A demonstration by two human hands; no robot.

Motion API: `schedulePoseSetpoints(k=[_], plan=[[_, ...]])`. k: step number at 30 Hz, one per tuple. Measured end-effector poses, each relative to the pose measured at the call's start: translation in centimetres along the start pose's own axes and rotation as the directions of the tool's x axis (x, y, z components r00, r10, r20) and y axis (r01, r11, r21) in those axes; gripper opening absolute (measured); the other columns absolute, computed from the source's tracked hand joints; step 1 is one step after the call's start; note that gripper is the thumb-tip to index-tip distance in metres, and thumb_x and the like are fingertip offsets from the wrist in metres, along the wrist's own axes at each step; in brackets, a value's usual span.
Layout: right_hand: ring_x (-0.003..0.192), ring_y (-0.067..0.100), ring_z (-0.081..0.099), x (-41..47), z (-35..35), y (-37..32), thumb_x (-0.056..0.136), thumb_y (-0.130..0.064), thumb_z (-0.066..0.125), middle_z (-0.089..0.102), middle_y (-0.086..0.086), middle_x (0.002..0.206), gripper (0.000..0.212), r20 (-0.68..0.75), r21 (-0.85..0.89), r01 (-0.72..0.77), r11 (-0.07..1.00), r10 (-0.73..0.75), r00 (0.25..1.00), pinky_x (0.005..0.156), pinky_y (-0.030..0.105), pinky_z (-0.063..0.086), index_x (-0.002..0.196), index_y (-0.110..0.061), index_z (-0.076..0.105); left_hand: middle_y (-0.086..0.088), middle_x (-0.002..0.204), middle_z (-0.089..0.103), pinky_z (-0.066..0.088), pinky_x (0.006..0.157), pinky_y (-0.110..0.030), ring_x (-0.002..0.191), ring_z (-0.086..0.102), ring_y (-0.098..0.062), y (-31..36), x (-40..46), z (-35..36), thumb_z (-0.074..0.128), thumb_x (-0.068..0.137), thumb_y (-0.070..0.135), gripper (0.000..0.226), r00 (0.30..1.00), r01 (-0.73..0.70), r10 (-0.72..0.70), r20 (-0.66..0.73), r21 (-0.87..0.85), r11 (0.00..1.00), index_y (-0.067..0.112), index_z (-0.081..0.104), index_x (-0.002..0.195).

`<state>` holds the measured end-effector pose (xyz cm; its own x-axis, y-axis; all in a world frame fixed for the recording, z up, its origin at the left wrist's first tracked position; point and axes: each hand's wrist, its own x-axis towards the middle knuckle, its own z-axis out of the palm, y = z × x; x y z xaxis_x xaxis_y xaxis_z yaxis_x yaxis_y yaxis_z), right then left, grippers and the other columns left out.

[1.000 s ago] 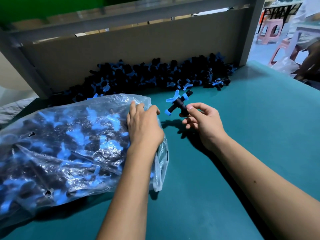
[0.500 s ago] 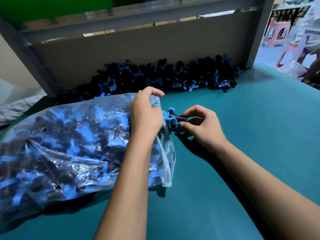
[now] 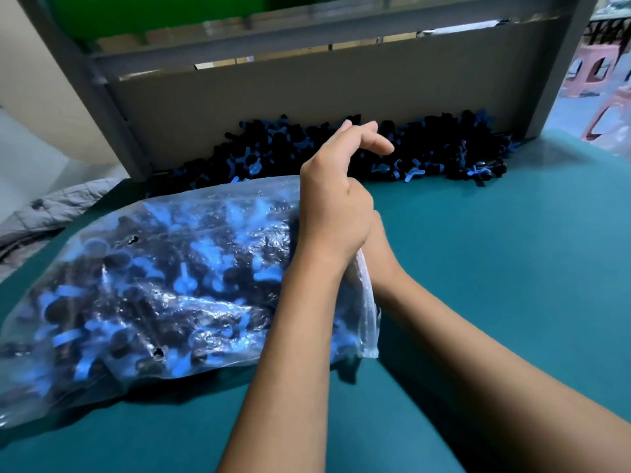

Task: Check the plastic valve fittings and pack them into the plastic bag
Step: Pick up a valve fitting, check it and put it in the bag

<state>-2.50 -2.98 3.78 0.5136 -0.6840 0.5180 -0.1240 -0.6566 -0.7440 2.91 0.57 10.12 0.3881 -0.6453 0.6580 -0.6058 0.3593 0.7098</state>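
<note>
Teal tabletop (image 3: pixel 495 268) carries the plastic bag (image 3: pixel 153 285), crammed with fittings, at nine o'clock, its mouth facing three o'clock. The left hand (image 3: pixel 334 203) lifts the upper lip while the right hand (image 3: pixel 379 247) reaches inside, its grasp hidden. Best push deep, release only past the lip, before returning to the loose fittings (image 3: pixel 426 155) at twelve o'clock.

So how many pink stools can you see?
2: one pink stool at the far upper right, another pink stool just below it at the edge. More may be hidden.
</note>
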Motion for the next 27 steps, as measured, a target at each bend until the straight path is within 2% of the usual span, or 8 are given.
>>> schedulePoseSetpoints(k=[2, 5, 9, 12, 14, 18, 21, 27], plan=[[0.058, -0.008, 0.048, 0.6, 1.2, -0.1, 0.103, 0.0, 0.04, 0.052, -0.025, 0.057, 0.044, 0.028, -0.019, -0.065, 0.998, 0.065, 0.997, 0.059, 0.016, 0.041, 0.07, -0.029, 0.044, 0.001, 0.13, 0.069, 0.031, 0.114, -0.011, 0.141, 0.044, -0.007, -0.5, 0.2, 0.1, 0.025, 0.056, -0.019, 0.071, 0.999, -0.023, 0.023, -0.025, -0.019, 1.0, 0.013, 0.071, 0.1], [0.055, -0.005, 0.049, 1.8, 1.2, -0.7, 0.102, 0.014, 0.034, 0.046, -0.015, 0.049, 0.054, 0.121, 0.137, -0.137, 0.981, 0.121, 0.985, 0.057, 0.01, 0.037, 0.066, -0.026, 0.033, 0.001, 0.128, 0.071, 0.031, 0.111, -0.008, 0.139, 0.047, -0.006, -1.0, 0.3, 0.7, 0.025, 0.056, -0.019, 0.07, 0.997, -0.016, 0.014, -0.078, -0.035, 0.999, 0.015, 0.071, 0.096], [0.076, -0.003, 0.052, 2.6, -1.0, 0.0, 0.087, -0.003, 0.052, 0.048, -0.013, 0.075, 0.031, 0.24, 0.244, -0.177, 0.953, 0.117, 0.964, 0.073, 0.017, 0.047, 0.072, -0.029, 0.046, -0.001, 0.124, 0.072, 0.029, 0.098, 0.003, 0.132, 0.051, -0.002, -1.6, -0.3, 1.7, 0.026, 0.056, -0.012, 0.065, 0.995, 0.027, -0.027, -0.098, -0.007, 1.0, 0.015, 0.071, 0.094], [0.059, -0.007, 0.047, 2.7, -1.9, 2.1, 0.079, 0.008, 0.056, 0.054, -0.016, 0.057, 0.04, 0.108, 0.28, -0.132, 0.951, 0.105, 0.989, 0.057, 0.011, 0.04, 0.061, -0.028, 0.055, 0.001, 0.116, 0.073, 0.038, 0.091, -0.003, 0.11, 0.057, 0.003, -2.7, -0.9, 1.7, 0.031, 0.063, -0.007, 0.058, 0.994, 0.103, -0.099, -0.049, 0.077, 0.992, 0.015, 0.07, 0.1], [0.057, -0.005, 0.057, 3.1, -2.6, 4.1, 0.081, 0.015, 0.057, 0.067, -0.011, 0.062, 0.036, -0.048, 0.358, -0.2, 0.912, 0.232, 0.972, 0.056, 0.013, 0.046, 0.069, -0.018, 0.068, 0.002, 0.103, 0.071, 0.044, 0.075, -0.018, 0.084, 0.059, -0.01, -3.8, -1.5, 1.6, 0.04, 0.07, -0.012, 0.051, 0.983, 0.181, -0.184, -0.001, 0.167, 0.969, 0.017, 0.069, 0.099], [0.086, 0.014, 0.07, 5.8, -5.0, 9.4, 0.087, -0.008, 0.062, 0.076, 0.001, 0.092, 0.02, -0.22, -0.153, -0.363, 0.919, 0.327, 0.919, 0.09, 0.034, 0.055, 0.099, -0.016, 0.076, -0.003, 0.082, 0.062, 0.04, 0.064, -0.034, 0.059, 0.042, -0.02, -5.2, -2.4, 2.3, 0.053, 0.074, -0.005, 0.04, 0.959, 0.213, -0.267, 0.101, 0.37, 0.904, 0.021, 0.067, 0.102], [0.121, 0.033, 0.051, 8.6, -6.9, 12.8, 0.09, -0.037, 0.067, 0.061, 0.012, 0.126, 0.044, -0.119, -0.582, -0.326, 0.745, 0.319, 0.94, 0.105, 0.039, 0.041, 0.13, -0.02, 0.06, -0.001, 0.082, 0.061, 0.034, 0.063, -0.029, 0.06, 0.042, -0.018, -5.8, -2.4, 2.7, 0.056, 0.076, 0.0, 0.035, 0.964, 0.211, -0.257, 0.063, 0.403, 0.89, 0.023, 0.066, 0.1], [0.149, 0.042, 0.007, 13.9, -9.1, 17.3, 0.072, -0.083, 0.062, 0.005, 0.013, 0.165, 0.104, -0.148, -0.704, -0.439, 0.558, 0.489, 0.859, 0.113, 0.059, 0.029, 0.156, -0.045, 0.013, 0.008, 0.069, 0.047, 0.035, 0.059, -0.029, 0.055, 0.042, -0.012, -6.1, -2.5, 2.9, 0.058, 0.08, 0.004, 0.027, 0.97, 0.195, -0.237, 0.046, 0.428, 0.882, 0.023, 0.065, 0.097]])
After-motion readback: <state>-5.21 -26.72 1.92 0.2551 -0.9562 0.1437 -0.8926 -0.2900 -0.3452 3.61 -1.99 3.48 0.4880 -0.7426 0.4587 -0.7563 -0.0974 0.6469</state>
